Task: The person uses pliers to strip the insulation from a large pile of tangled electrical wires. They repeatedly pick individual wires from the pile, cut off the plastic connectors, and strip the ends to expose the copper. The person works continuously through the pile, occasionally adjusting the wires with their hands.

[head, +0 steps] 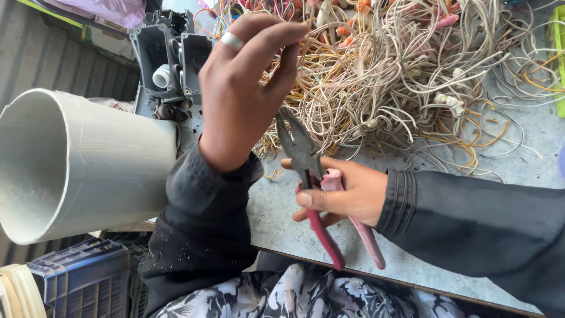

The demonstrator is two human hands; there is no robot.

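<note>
Pliers (pixel 306 171) with red handles sat in the right hand (pixel 341 197), whose grip was clenched around both handles, the dark steel nose pointing up and away towards the wire heap. The left hand (pixel 247 88), a ring on one finger, was raised above the nose with thumb and fingertips pinched together; its grip seemed closed on a thin wire, though the strand itself was too fine to make out for sure. Behind both hands a tangled pile of wires (pixel 406 76), beige, orange and yellow, covered the far part of the grey worktop (pixel 276 212). A wide pale pipe (pixel 76 165) lay at the left edge, with grey plastic boxes (pixel 170 59) just beyond it.

Risk here lay mostly in the closeness of fingertips and plier nose: if the nose closed while the left fingers were that near, skin could be nipped. A pull on one strand could also drag neighbouring loops from the tangle off the worktop.
</note>
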